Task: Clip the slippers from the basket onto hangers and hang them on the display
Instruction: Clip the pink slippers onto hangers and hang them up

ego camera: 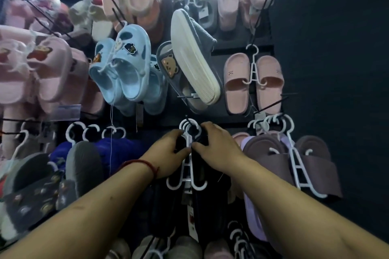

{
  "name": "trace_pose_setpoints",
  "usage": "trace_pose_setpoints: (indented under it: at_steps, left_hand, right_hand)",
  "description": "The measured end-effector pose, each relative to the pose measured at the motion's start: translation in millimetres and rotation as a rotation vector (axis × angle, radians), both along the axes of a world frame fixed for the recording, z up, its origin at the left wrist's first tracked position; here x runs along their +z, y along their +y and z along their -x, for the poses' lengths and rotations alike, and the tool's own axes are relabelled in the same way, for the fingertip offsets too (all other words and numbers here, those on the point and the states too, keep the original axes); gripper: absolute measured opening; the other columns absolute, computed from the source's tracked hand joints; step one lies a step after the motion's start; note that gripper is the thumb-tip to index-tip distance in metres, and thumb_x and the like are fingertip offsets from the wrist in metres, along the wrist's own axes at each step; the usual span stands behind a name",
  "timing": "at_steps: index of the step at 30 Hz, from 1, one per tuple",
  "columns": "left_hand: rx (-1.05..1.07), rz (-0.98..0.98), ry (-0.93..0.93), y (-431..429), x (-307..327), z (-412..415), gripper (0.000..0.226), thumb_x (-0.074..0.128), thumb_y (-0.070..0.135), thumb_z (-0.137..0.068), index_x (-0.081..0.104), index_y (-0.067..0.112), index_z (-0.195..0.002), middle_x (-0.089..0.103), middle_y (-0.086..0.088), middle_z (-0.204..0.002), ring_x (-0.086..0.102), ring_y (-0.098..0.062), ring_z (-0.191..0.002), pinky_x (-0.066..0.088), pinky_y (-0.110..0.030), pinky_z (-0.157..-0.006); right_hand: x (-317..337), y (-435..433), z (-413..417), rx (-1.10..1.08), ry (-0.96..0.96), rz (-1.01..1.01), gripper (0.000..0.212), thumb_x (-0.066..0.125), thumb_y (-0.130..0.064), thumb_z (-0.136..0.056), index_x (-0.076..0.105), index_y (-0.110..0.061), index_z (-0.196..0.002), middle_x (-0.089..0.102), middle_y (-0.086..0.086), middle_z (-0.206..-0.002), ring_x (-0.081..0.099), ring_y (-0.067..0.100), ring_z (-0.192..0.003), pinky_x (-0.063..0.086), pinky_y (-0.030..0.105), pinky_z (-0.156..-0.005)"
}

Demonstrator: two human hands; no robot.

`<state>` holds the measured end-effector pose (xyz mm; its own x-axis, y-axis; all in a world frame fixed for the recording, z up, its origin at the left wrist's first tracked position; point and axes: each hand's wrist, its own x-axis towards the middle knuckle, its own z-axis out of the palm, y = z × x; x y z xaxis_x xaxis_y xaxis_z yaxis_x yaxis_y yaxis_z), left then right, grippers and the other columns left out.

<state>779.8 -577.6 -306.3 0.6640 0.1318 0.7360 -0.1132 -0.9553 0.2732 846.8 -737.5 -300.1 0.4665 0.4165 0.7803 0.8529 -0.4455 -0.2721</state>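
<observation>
The head camera shows the left hand [168,151] and the right hand [216,145] with fingers curled tight on the neck of a white hanger [188,174]. Black slippers [202,200] are clipped on it. Its hook [189,129] sits at a thin black peg [188,121] on the display [227,119]. Two hands probably keep it steady there. The basket is not in sight.

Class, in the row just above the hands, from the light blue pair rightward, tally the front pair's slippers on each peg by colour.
Light blue slippers: 2
Grey slippers: 2
Pink slippers: 2
Total: 6
</observation>
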Motion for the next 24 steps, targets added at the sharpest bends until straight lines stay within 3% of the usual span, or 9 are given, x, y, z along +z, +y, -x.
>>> trace_pose_setpoints:
  at_steps: [5,10,14,17,21,24]
  left_hand:
    - [-0.043,0.111,-0.083,2.6,7.4,-14.8,0.058,0.069,0.023,-0.091,0.042,0.015,-0.141,0.059,-0.001,-0.135,0.055,-0.017,-0.125,0.041,-0.03,-0.108]
    - [-0.08,0.248,-0.125,4.8,16.3,-29.0,0.061,0.076,0.019,-0.085,0.046,0.012,-0.138,0.063,-0.003,-0.13,0.06,-0.017,-0.119,0.045,-0.039,-0.109]
    - [-0.088,0.247,-0.105,5.0,18.7,-31.9,0.06,0.077,0.013,-0.083,0.05,0.015,-0.137,0.066,0.002,-0.117,0.062,-0.011,-0.106,0.046,-0.025,-0.098]
    - [-0.073,0.235,-0.09,5.9,21.8,-29.5,0.058,0.076,0.013,-0.084,0.052,0.016,-0.137,0.069,0.0,-0.112,0.065,-0.013,-0.103,0.049,-0.03,-0.098]
    - [-0.07,0.251,-0.073,7.4,26.2,-28.1,0.05,0.074,0.016,-0.087,0.058,0.017,-0.134,0.073,-0.007,-0.11,0.069,-0.021,-0.102,0.055,-0.043,-0.095]
    - [-0.12,0.298,-0.1,6.5,26.8,-27.0,0.044,0.072,0.009,-0.088,0.062,0.012,-0.13,0.073,-0.013,-0.111,0.07,-0.024,-0.101,0.055,-0.044,-0.095]
  right_hand:
    - [4.7,-0.1,-14.7,0.065,0.098,-0.038,0.051,0.068,-0.033,-0.09,0.049,-0.018,-0.134,0.062,0.005,-0.132,0.059,0.026,-0.121,0.048,0.037,-0.1]
    - [8.3,0.8,-25.7,0.143,0.155,-0.067,0.052,0.073,-0.03,-0.089,0.052,-0.018,-0.136,0.066,0.0,-0.121,0.061,0.016,-0.103,0.041,0.022,-0.082]
    - [11.2,7.2,-36.4,0.184,0.17,-0.117,0.057,0.077,-0.026,-0.086,0.053,-0.016,-0.137,0.066,-0.004,-0.103,0.062,0.014,-0.097,0.043,0.022,-0.079]
    - [14.0,16.0,-46.3,0.199,0.2,-0.151,0.064,0.078,-0.026,-0.084,0.051,-0.014,-0.141,0.07,0.003,-0.109,0.065,0.018,-0.1,0.049,0.027,-0.083]
    - [17.6,26.8,-51.8,0.242,0.212,-0.249,0.046,0.078,-0.021,-0.083,0.065,-0.011,-0.126,0.074,0.009,-0.102,0.068,0.024,-0.1,0.053,0.035,-0.09]
    - [20.2,35.0,-54.3,0.274,0.197,-0.338,0.021,0.076,-0.018,-0.082,0.073,-0.008,-0.101,0.074,0.008,-0.082,0.067,0.023,-0.083,0.055,0.041,-0.085]
